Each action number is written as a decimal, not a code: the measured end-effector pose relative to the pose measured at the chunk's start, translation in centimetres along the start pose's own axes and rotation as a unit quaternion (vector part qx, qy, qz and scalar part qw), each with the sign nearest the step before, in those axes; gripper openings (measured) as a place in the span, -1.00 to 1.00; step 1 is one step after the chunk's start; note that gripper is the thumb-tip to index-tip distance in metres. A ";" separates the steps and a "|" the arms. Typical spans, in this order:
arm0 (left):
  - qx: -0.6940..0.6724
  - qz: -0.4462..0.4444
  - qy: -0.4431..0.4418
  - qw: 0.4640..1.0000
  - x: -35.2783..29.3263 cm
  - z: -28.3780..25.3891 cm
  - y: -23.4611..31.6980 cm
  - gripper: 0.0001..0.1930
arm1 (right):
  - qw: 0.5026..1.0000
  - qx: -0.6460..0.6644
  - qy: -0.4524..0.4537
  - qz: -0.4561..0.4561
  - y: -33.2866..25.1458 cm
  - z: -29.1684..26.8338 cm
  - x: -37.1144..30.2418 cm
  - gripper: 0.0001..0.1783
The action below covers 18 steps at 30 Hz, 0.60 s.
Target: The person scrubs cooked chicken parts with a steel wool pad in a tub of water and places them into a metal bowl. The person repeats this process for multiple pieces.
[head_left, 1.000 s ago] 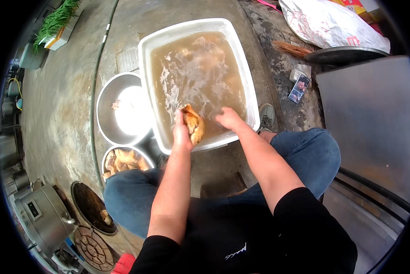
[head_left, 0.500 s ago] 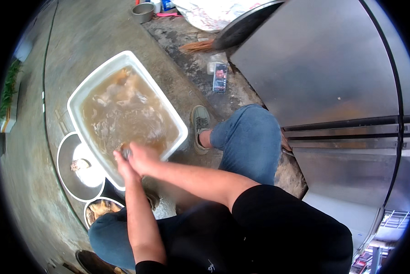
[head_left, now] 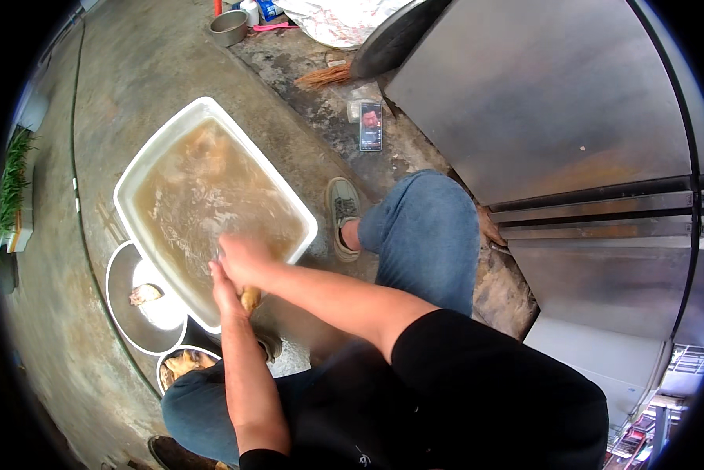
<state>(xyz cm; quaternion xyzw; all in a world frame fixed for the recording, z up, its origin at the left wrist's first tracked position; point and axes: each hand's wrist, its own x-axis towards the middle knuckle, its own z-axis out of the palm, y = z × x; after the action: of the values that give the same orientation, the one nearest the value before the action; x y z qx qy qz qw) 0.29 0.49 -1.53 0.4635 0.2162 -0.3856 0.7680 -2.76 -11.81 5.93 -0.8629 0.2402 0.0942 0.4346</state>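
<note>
Both my hands are together over the near end of a white plastic tub (head_left: 303,235) of murky brown water. My left hand (head_left: 226,288) is closed around a knobbly yellow-brown piece (head_left: 250,299), whose end sticks out beneath the hands; its exact kind does not show. Pressed close against it, my right hand (head_left: 246,260) is blurred by motion, its fingers curled in around something small I cannot make out. Under the water at the tub's far end lies a pale orange-brown shape (head_left: 208,145), too clouded to name.
Left of the tub, a round metal bowl (head_left: 121,313) holds one pale piece (head_left: 144,294). Nearer me, another bowl (head_left: 162,376) holds yellow-brown pieces. A lit phone (head_left: 371,127) leans near a straw broom (head_left: 324,76). Steel cabinet doors (head_left: 548,117) stand right; a hose (head_left: 76,157) runs along the left floor.
My hands have shifted slightly, and the yellow-brown piece now shows below them. The water's surface has calmed somewhat. The whole view has shifted a little.
</note>
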 end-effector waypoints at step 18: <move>-0.097 -0.096 -0.098 0.986 0.7 -0.9 -0.4 -0.45 | 0.970 -0.236 0.022 0.052 10.4 -1.3 5.8 -0.60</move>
<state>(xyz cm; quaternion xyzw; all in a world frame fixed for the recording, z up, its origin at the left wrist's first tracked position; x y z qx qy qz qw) 0.44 0.87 -2.63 0.3238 0.2195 -0.4779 0.7865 -2.95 -20.07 -2.74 -0.9291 0.2655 0.1520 0.2079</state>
